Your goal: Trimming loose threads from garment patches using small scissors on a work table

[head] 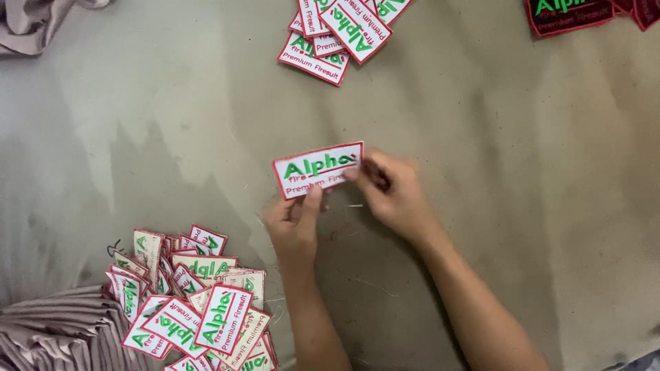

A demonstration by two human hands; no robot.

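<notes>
Down beside our left wrist we've got a heap of patches (192,302) on the table (515,172). Our left hand (295,223) pinches the white patch (318,169) from below, our right hand (392,192) grips its right edge, and another pile (337,31) lies well beyond our fingers.

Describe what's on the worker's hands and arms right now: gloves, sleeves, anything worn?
Nothing worn that shows. The left hand and right hand are bare, no gloves, rings or wristbands visible. Both forearms are uncovered down to the frame's bottom edge, so no sleeve appears in view.
</notes>
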